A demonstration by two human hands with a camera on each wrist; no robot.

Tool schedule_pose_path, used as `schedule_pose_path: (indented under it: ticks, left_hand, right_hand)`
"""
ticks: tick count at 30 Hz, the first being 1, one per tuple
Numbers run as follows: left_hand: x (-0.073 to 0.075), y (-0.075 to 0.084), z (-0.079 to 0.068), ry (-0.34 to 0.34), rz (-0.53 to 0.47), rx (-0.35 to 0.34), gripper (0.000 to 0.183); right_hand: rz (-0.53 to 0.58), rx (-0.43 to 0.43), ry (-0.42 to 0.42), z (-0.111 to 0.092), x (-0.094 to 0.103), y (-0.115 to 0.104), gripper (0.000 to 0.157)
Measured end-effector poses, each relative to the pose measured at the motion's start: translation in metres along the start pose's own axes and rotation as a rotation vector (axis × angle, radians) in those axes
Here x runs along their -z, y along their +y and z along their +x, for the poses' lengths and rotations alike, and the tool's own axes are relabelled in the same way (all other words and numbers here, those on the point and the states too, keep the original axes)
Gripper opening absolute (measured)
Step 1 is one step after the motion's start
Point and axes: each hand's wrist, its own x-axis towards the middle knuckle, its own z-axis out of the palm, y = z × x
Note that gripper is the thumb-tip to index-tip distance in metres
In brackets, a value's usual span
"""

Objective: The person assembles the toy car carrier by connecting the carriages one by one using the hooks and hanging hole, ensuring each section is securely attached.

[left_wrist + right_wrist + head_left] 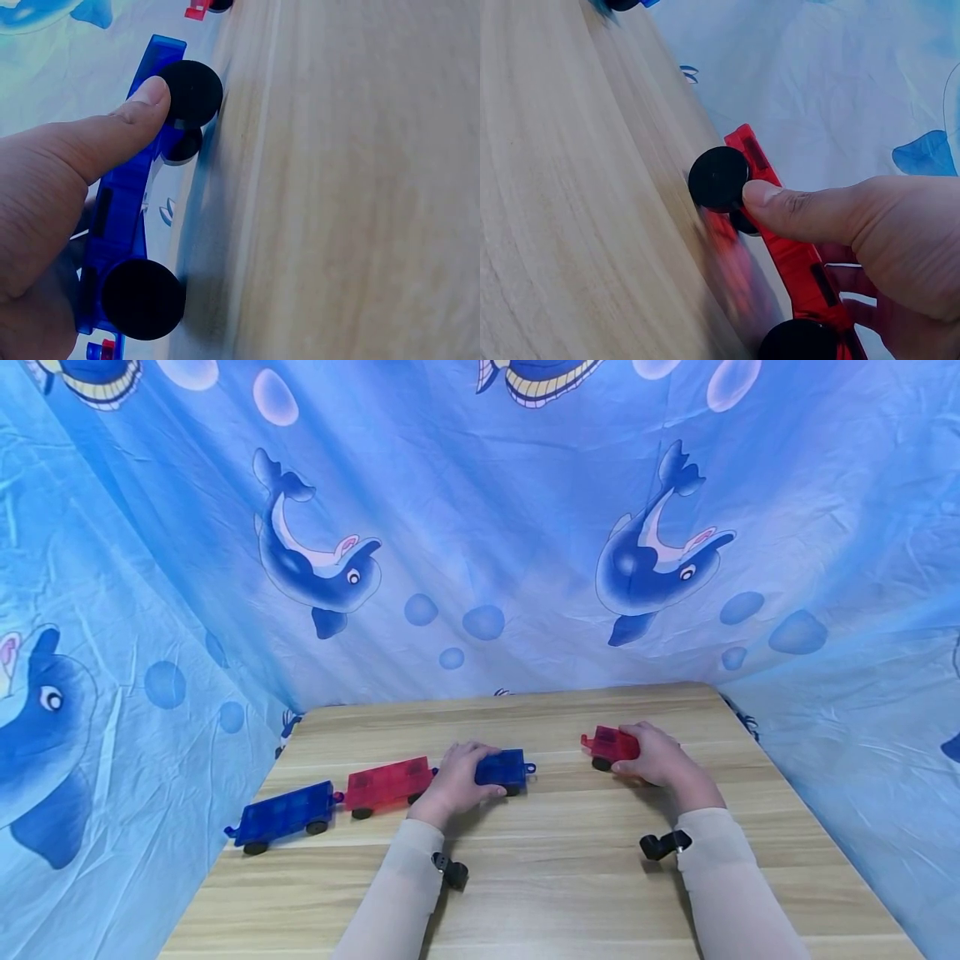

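My left hand point(456, 781) grips a blue toy train car point(504, 768) across its body. In the left wrist view the thumb lies along the side of that blue car point(120, 202), right by a black wheel point(193, 94). A small ring coupling sticks out at its right end. On the right, my right hand point(658, 758) holds a red toy train car point(609, 743), its hook pointing left toward the blue car, with a gap between them. The right wrist view shows the thumb pressed to the side of the red car point(791, 262); the fingers behind are partly hidden.
Left of my left hand, another red train car point(388, 783) is in line behind the held blue one. A second blue train car point(287, 814) joins its left end. The wooden table point(570, 893) meets a blue dolphin-print cloth point(480, 527) at the back and sides.
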Motion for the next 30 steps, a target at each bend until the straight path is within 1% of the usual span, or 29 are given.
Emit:
schedule_pose_path:
  ticks: [12,20,30]
  left_hand:
    - [0.001,0.000,0.000,-0.009,-0.030,0.025,0.070]
    - [0.003,-0.001,-0.001,-0.006,-0.054,0.035,0.069]
    - [0.002,-0.004,-0.001,0.004,-0.080,0.052,0.070]
  right_hand:
    - [0.023,-0.004,-0.022,0.000,-0.004,-0.008,0.086]
    - [-0.004,0.080,-0.027,0.003,-0.010,-0.019,0.084]
    - [0.000,0.128,-0.041,0.004,-0.018,-0.029,0.084]
